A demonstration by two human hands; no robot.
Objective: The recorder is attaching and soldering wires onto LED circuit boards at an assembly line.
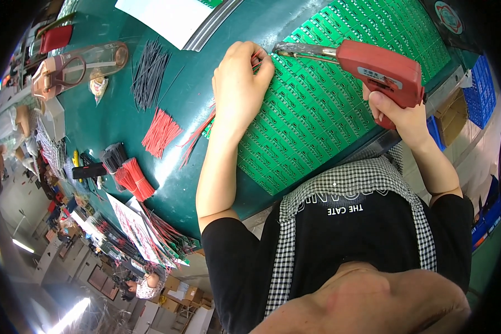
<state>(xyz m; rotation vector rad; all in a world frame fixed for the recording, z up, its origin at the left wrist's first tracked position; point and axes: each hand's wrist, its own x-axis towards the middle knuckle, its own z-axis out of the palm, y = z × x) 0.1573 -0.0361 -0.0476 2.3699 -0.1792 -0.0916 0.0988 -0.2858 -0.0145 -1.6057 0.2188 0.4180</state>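
My right hand (pixel 399 116) is wrapped round the grip of a red soldering gun (pixel 379 69). The gun's long metal tip points left, and its end is close to the fingertips of my left hand (pixel 240 80). Between thumb and fingers, the left hand pinches a thin red wire (pixel 255 62) at the left edge of a large panel of green circuit boards (pixel 312 119). Whether the tip touches the wire cannot be made out. More loose red wires (pixel 195 136) lie beside my left forearm, partly hidden by it.
Left of my arm lie dark wires (pixel 150 75), a pile of short red wires (pixel 161 132) and a red bundle (pixel 134 179). A pink-lidded clear bottle (pixel 103 58) lies at the far left. White paper (pixel 164 19) is at the back. Blue crates (pixel 480 92) stand right of the table.
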